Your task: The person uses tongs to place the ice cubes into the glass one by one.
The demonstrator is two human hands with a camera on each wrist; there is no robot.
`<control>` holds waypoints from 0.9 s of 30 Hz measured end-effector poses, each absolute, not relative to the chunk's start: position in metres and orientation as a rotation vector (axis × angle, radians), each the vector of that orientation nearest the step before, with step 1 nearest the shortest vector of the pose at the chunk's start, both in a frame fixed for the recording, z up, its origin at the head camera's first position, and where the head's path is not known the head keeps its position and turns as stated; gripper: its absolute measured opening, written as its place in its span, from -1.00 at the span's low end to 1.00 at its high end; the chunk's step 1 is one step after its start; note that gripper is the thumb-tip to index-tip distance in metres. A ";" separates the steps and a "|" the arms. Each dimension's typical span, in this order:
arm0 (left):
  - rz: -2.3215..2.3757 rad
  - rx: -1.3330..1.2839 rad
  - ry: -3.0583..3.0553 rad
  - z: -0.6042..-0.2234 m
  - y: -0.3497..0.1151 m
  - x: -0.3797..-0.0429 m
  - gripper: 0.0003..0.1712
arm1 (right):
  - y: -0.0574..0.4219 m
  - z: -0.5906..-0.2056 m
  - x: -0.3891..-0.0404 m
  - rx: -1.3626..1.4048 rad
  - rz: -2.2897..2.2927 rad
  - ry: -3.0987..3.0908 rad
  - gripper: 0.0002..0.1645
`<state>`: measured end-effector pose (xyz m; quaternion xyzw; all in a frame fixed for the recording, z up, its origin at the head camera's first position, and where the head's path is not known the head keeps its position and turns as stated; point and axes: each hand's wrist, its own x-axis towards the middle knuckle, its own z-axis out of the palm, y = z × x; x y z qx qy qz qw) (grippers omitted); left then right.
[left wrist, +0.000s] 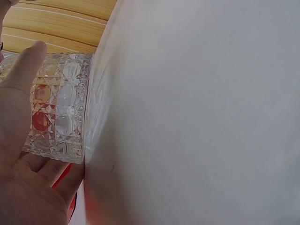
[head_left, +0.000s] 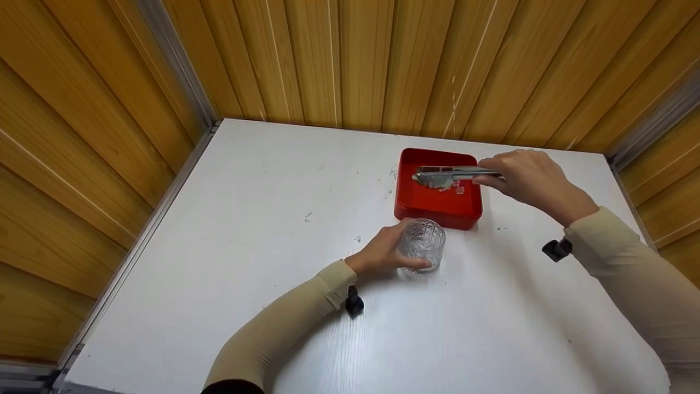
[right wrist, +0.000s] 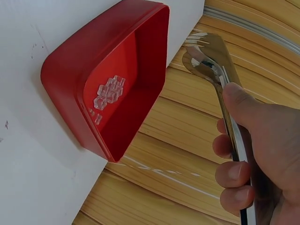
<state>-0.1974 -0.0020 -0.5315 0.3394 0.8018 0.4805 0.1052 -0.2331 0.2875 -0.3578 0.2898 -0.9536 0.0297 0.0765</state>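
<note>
My left hand (head_left: 385, 249) grips a clear patterned drinking glass (head_left: 424, 241), thumb on its near side and fingers behind it. In the left wrist view the glass (left wrist: 63, 108) stands with its base at the white tabletop. My right hand (head_left: 528, 178) holds shiny metal serving tongs (head_left: 459, 172) by the handle, fingers curled round it. Their heads, one slotted like a fork and one like a spoon, are over the red box (head_left: 437, 219) in the head view. Several clear cubes (right wrist: 110, 91) lie in a cluster on the box floor, with small fragments beside them.
The white table (head_left: 246, 219) has a wood-patterned wall (head_left: 361, 60) behind it and another on the left (head_left: 82, 137). Small dark marks (head_left: 308, 217) dot the tabletop. The glass stands close to the red box's near wall.
</note>
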 end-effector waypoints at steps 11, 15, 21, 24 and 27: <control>1.418 0.984 2.351 -0.529 0.001 -0.199 0.00 | 0.289 -0.354 -0.262 0.790 0.090 -2.986 -0.71; 1.418 0.978 2.357 -0.529 0.001 -0.199 0.01 | 0.290 -0.356 -0.273 0.774 0.061 -3.024 -0.72; 1.432 0.997 2.349 -0.529 0.001 -0.198 0.00 | 0.290 -0.364 -0.285 0.751 0.057 -3.072 -0.72; 1.439 0.996 2.343 -0.529 0.001 -0.197 -0.01 | 0.290 -0.368 -0.290 0.731 0.069 -3.104 -0.70; 1.448 0.994 2.338 -0.529 0.002 -0.196 -0.02 | 0.291 -0.371 -0.293 0.699 0.080 -3.131 -0.68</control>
